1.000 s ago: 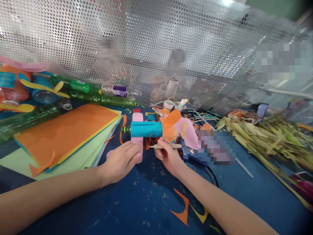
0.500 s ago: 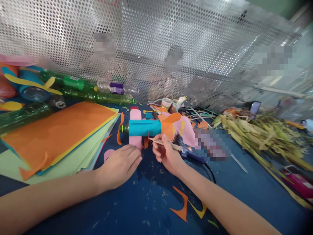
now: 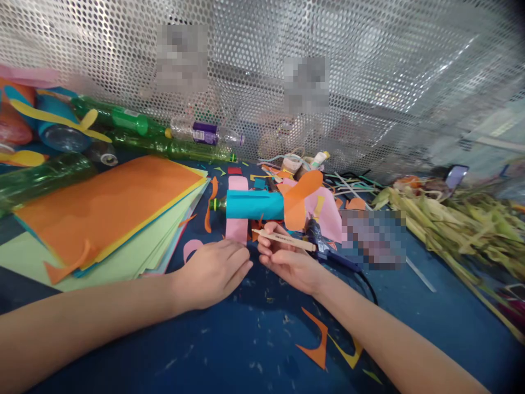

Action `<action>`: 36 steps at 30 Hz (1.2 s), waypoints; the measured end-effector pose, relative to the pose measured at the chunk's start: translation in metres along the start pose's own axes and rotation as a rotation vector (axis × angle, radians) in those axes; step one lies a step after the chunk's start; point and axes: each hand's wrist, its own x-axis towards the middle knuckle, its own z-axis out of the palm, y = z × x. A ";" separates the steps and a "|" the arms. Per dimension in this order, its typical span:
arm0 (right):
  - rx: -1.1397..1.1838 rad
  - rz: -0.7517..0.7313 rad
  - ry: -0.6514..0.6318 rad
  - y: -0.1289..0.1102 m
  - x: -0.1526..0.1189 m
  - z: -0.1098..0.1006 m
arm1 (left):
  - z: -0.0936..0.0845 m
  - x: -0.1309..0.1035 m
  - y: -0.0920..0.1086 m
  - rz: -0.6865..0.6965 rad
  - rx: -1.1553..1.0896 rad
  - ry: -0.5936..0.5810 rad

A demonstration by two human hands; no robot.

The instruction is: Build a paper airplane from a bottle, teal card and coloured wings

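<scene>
A green bottle wrapped in blue paper [image 3: 255, 205] lies on its side, its capped neck to the left and orange paper pieces [image 3: 296, 205] on its right end. Beneath it runs a pink paper strip [image 3: 237, 232]. My left hand [image 3: 213, 271] rests on the strip's near end, fingers together and bent over it; the thumb is hidden. A slim cream-coloured pen [image 3: 289, 239] sits in the fingers of my right hand [image 3: 291, 265], tip pointing left towards the strip. Just behind that hand lies a dark blue glue gun [image 3: 328, 253] with a black cable.
Coloured paper sheets [image 3: 118, 202] are stacked at the left. Several plastic bottles [image 3: 164, 143] lie along a perforated metal screen [image 3: 246, 49]. Dry corn husks [image 3: 447, 224] spread at the right. Orange offcuts [image 3: 318, 342] lie in front, and pink paper [image 3: 326, 210] behind the glue gun.
The pen has turned flatter across my right fingers, and that hand has rolled palm-up. My left hand stays on the strip. The whole view has shifted slightly.
</scene>
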 end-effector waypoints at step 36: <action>-0.163 -0.017 0.030 -0.001 0.002 -0.001 | -0.002 -0.002 0.001 0.011 -0.026 0.026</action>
